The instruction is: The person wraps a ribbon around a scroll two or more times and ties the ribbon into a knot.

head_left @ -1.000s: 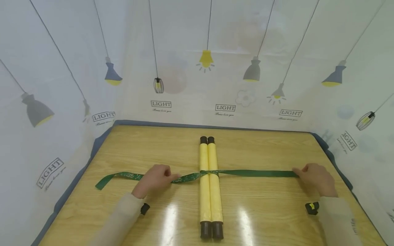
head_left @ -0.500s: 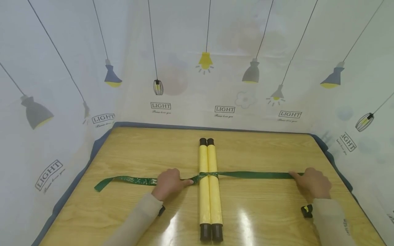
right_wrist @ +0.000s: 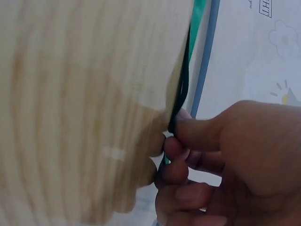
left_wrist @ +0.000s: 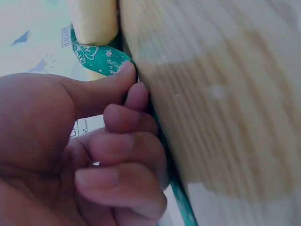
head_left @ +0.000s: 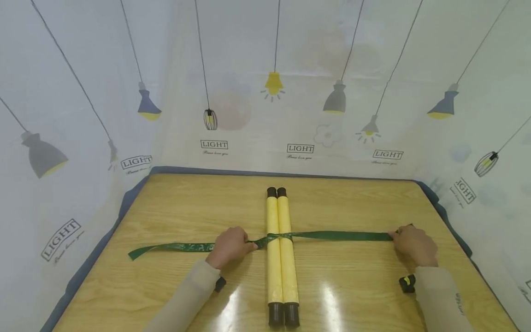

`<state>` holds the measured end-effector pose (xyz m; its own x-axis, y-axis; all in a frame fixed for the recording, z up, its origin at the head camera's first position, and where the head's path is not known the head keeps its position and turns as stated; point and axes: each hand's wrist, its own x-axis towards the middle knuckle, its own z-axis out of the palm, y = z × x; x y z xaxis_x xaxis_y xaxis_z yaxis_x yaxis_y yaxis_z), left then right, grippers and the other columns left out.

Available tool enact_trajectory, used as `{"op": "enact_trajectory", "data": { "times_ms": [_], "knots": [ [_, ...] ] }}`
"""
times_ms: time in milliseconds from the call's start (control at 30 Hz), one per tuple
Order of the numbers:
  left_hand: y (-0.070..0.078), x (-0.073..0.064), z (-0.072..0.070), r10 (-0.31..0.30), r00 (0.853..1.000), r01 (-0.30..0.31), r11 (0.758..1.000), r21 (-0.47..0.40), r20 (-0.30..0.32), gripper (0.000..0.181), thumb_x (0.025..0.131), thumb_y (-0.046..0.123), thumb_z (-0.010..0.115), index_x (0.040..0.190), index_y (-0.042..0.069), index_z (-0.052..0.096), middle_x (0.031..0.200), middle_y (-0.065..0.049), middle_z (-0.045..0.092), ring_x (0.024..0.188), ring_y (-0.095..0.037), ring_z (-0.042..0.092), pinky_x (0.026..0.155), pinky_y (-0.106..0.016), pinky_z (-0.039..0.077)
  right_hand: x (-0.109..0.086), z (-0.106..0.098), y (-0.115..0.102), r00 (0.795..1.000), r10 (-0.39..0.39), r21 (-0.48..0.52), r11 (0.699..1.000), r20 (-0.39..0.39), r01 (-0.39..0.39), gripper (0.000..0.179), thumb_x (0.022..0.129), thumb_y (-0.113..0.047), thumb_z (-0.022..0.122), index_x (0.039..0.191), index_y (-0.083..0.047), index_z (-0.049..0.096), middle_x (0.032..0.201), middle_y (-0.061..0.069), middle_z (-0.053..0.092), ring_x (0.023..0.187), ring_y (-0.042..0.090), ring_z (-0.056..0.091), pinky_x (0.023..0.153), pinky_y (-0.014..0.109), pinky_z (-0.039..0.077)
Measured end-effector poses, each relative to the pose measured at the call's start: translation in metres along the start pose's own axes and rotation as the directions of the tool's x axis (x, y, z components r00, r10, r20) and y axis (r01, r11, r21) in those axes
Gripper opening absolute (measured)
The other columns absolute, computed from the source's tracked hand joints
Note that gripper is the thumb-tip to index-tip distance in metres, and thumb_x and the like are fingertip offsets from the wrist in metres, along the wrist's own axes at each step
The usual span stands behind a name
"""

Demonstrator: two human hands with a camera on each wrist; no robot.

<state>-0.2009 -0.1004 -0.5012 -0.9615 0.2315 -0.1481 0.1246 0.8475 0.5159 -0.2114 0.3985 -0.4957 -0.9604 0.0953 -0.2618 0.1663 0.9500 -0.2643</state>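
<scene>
Two yellow rods with dark brown end caps (head_left: 274,269) lie side by side on the wooden table. Around their middle passes a green patterned ribbon (head_left: 340,236), crossed on top, with one tail running out to each side. Close to the rods on the left, my left hand (head_left: 230,247) pinches the ribbon; its thumb and forefinger meet on the printed ribbon (left_wrist: 101,60) in the left wrist view. Far out on the right tail, my right hand (head_left: 415,245) pinches the ribbon near its end. The right wrist view shows the ribbon (right_wrist: 182,82) between thumb and curled fingers.
The wooden table (head_left: 348,203) has a blue-grey border along its back and sides. A white backdrop (head_left: 249,46) printed with hanging lamps stands behind and beside it. The ribbon's loose left end (head_left: 138,253) lies on the table.
My left hand has moved right along the ribbon, closer to the rods, and pinches it there. My right hand has shifted slightly left, with a bit of ribbon end showing past its fingers.
</scene>
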Motion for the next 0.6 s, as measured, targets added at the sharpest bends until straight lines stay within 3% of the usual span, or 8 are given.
{"op": "enact_trajectory", "data": {
  "times_ms": [133,267,367,467,533,600],
  "knots": [
    [-0.001,-0.001,-0.004,0.031,0.998,-0.024,0.991,-0.133,0.051,0.056,0.099,0.034,0.069,0.057,0.020,0.035,0.053,0.007,0.026,0.049,-0.009,0.025,0.049,-0.024,0.025,-0.001,0.002,0.005,0.998,-0.030,0.061,0.998,-0.059,0.033,0.042,0.105,-0.036,0.049,0.097,-0.001,0.070,0.081,0.014,0.065,0.065,0.025,0.053,0.053,0.036,0.039],
    [-0.002,0.001,-0.013,0.084,0.992,-0.062,0.977,-0.203,0.098,0.049,0.103,0.034,0.063,0.062,0.019,0.041,0.056,0.005,0.034,0.051,-0.011,0.031,0.051,-0.026,0.031,-0.001,0.003,0.007,0.988,-0.052,0.111,0.991,-0.143,0.069,0.043,0.103,-0.036,0.052,0.103,0.003,0.070,0.096,0.025,0.070,0.079,0.040,0.064,0.060,0.045,0.049],
    [-0.001,0.003,-0.020,0.145,0.982,-0.113,0.966,-0.233,0.125,0.044,0.106,0.031,0.058,0.066,0.017,0.047,0.058,0.004,0.041,0.051,-0.011,0.034,0.051,-0.026,0.033,0.001,0.002,0.003,0.977,-0.077,0.154,0.982,-0.200,0.109,0.050,0.103,-0.036,0.054,0.122,0.009,0.065,0.120,0.035,0.066,0.102,0.052,0.063,0.077,0.057,0.054],
    [0.002,0.005,-0.027,0.191,0.971,-0.147,0.952,-0.267,0.147,0.038,0.108,0.027,0.055,0.075,0.008,0.057,0.061,0.003,0.045,0.052,-0.011,0.036,0.051,-0.025,0.035,0.003,0.002,-0.004,0.968,-0.086,0.225,0.964,-0.235,0.140,0.049,0.104,-0.034,0.053,0.122,0.011,0.063,0.123,0.036,0.065,0.109,0.055,0.061,0.085,0.061,0.053],
    [0.005,0.005,-0.030,0.210,0.966,-0.159,0.944,-0.289,0.152,0.035,0.108,0.025,0.054,0.082,0.003,0.063,0.063,0.003,0.048,0.052,-0.010,0.037,0.050,-0.025,0.035,0.003,0.004,-0.011,0.963,-0.094,0.274,0.948,-0.252,0.164,0.047,0.105,-0.033,0.052,0.123,0.009,0.063,0.126,0.034,0.065,0.116,0.055,0.059,0.089,0.060,0.053],
    [0.008,0.006,-0.033,0.214,0.965,-0.160,0.940,-0.302,0.155,0.034,0.108,0.024,0.054,0.089,0.000,0.067,0.065,0.002,0.051,0.052,-0.010,0.037,0.049,-0.024,0.036,0.004,0.005,-0.020,0.962,-0.095,0.339,0.924,-0.254,0.180,0.042,0.106,-0.031,0.051,0.121,0.004,0.066,0.122,0.028,0.070,0.117,0.050,0.062,0.088,0.051,0.055]
  ]
}}
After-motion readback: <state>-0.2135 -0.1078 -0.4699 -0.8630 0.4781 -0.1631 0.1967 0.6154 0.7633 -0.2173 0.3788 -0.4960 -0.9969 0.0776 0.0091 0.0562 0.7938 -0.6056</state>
